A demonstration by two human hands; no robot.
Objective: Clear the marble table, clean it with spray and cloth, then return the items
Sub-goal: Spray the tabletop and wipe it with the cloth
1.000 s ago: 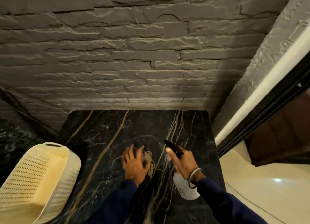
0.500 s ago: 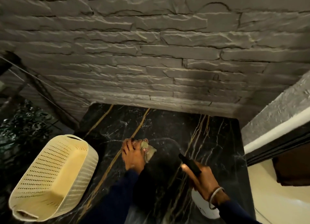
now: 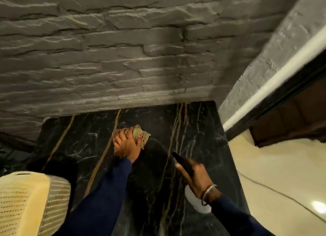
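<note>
Pressing down on the crumpled cloth [image 3: 142, 136], the left grip [image 3: 126, 144] has its fingers spread flat over it on the black marble desk [image 3: 79, 140]. The cloth pokes out ahead of that grip and a bit to its right, toward the wall. The right grip [image 3: 198, 179] is wrapped round the spray bottle [image 3: 194, 202]. It is off to the right and closer to the person, and the black nozzle points toward the cloth. I think wiping comes next, and the left grip is the one to do it.
</note>
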